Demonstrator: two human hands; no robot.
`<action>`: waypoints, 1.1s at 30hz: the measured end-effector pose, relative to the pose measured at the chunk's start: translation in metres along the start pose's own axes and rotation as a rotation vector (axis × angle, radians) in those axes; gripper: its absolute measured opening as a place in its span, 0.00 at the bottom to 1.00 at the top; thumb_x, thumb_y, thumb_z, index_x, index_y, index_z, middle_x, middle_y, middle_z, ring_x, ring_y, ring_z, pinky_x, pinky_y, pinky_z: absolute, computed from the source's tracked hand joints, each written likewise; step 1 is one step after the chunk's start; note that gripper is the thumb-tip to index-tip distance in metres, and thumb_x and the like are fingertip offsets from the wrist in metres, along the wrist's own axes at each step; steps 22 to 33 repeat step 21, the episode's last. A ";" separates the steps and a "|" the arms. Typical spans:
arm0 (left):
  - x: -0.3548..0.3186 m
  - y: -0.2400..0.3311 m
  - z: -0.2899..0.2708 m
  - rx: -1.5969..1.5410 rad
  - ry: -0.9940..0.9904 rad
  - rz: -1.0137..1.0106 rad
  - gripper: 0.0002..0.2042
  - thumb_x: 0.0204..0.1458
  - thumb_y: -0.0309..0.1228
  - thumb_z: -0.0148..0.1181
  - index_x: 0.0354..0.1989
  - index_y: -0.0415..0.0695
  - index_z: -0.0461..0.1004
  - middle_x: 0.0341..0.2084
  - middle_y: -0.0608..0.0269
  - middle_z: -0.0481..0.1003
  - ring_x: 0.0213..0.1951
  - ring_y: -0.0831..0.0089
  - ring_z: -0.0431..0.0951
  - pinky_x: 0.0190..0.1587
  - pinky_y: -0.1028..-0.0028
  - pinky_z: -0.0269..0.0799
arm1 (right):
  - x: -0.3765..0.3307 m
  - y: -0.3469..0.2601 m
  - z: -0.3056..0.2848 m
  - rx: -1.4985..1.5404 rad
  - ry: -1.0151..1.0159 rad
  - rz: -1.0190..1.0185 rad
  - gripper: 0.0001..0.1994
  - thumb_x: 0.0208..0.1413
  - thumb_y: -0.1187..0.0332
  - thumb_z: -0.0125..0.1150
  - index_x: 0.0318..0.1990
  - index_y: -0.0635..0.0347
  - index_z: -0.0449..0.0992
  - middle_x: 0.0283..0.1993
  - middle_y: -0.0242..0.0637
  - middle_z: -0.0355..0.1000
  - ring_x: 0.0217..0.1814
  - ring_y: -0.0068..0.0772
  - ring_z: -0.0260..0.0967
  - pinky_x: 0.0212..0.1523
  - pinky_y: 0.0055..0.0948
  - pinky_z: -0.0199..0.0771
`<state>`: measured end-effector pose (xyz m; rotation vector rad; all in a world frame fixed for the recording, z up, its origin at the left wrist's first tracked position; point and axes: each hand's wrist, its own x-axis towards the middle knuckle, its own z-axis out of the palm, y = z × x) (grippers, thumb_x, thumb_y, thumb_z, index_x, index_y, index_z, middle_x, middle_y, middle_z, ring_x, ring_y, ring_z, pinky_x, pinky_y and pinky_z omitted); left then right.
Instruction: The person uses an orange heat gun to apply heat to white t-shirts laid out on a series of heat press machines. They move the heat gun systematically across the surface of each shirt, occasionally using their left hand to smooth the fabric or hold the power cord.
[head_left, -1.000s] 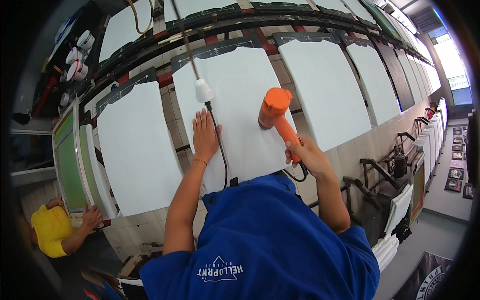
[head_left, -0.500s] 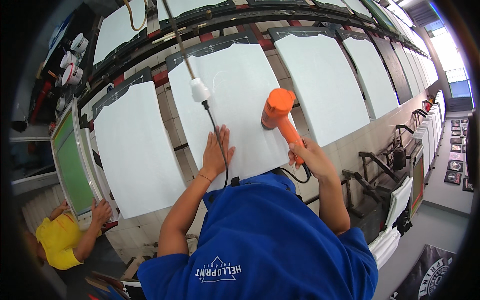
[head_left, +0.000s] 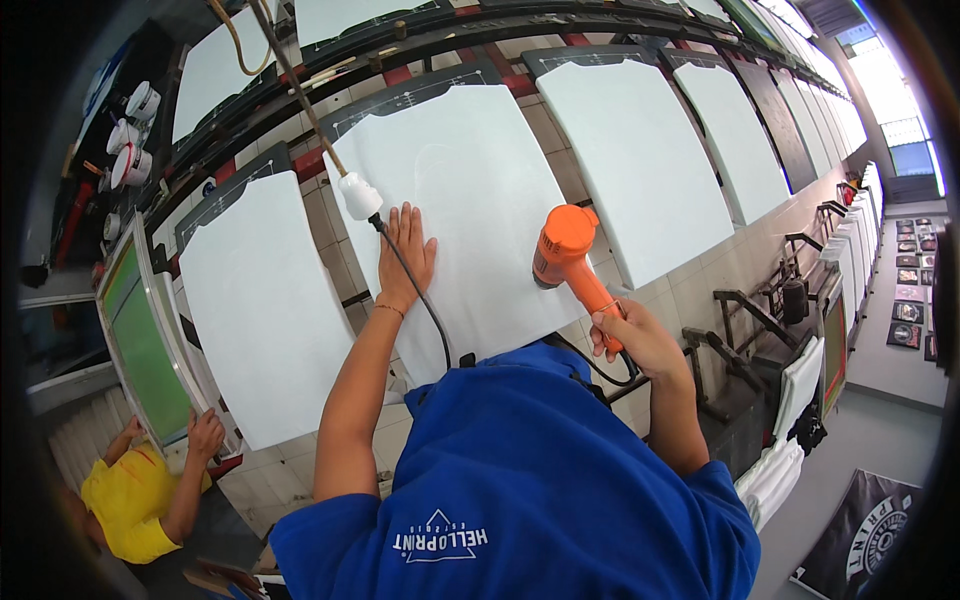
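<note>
In front of me a white T-shirt (head_left: 480,190) lies flat over a dark board. My left hand (head_left: 406,262) rests palm down on its left part, fingers stretched out. Wrapped round the handle of an orange heat gun (head_left: 572,245), my right hand (head_left: 638,338) holds it low over the shirt's right side, nozzle pointing down at the cloth. A black cord runs from a white plug connector (head_left: 360,196), hanging on a cable, down past my left hand toward my waist. The heat gun's own cord trails under my right hand.
More white shirts on boards stand left (head_left: 265,310) and right (head_left: 640,170). At the lower left, a person in yellow (head_left: 145,500) grips a green screen frame (head_left: 150,335). Tubs (head_left: 130,165) stand upper left; metal brackets (head_left: 735,345) line the right.
My left hand has slid up and left across the shirt. The heat gun has shifted slightly down and right. The hanging connector appears further left.
</note>
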<state>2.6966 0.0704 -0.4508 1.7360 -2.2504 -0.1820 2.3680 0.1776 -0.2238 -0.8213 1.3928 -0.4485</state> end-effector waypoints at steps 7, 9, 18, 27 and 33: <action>-0.035 0.025 -0.002 -0.022 -0.061 0.074 0.32 0.62 0.41 0.47 0.70 0.34 0.52 0.70 0.44 0.52 0.71 0.47 0.49 0.72 0.51 0.42 | 0.036 -0.010 0.009 0.046 0.055 -0.146 0.16 0.62 0.57 0.56 0.43 0.63 0.69 0.28 0.31 0.71 0.28 0.20 0.71 0.25 0.19 0.69; -0.057 0.038 -0.008 -0.032 -0.127 0.120 0.32 0.62 0.41 0.46 0.70 0.34 0.52 0.70 0.44 0.51 0.72 0.47 0.49 0.72 0.52 0.42 | 0.043 -0.013 0.010 0.050 0.060 -0.160 0.16 0.62 0.57 0.57 0.43 0.63 0.69 0.29 0.32 0.71 0.29 0.20 0.71 0.26 0.19 0.69; -0.069 0.031 -0.022 -0.040 -0.196 0.133 0.31 0.62 0.40 0.47 0.70 0.36 0.53 0.71 0.47 0.50 0.72 0.48 0.47 0.72 0.52 0.41 | 0.002 0.010 -0.009 0.086 0.076 -0.039 0.15 0.60 0.60 0.58 0.44 0.64 0.69 0.29 0.32 0.71 0.27 0.22 0.72 0.25 0.20 0.70; -0.034 0.005 -0.008 -0.035 -0.065 0.052 0.32 0.61 0.41 0.48 0.70 0.36 0.53 0.72 0.48 0.50 0.72 0.46 0.47 0.72 0.51 0.41 | -0.008 0.017 -0.012 0.110 0.124 -0.036 0.17 0.60 0.59 0.59 0.47 0.65 0.70 0.29 0.32 0.71 0.28 0.23 0.73 0.25 0.19 0.70; -0.034 0.005 -0.008 -0.035 -0.065 0.052 0.32 0.61 0.41 0.48 0.70 0.36 0.53 0.72 0.48 0.50 0.72 0.46 0.47 0.72 0.51 0.41 | -0.008 0.017 -0.012 0.110 0.124 -0.036 0.17 0.60 0.59 0.59 0.47 0.65 0.70 0.29 0.32 0.71 0.28 0.23 0.73 0.25 0.19 0.70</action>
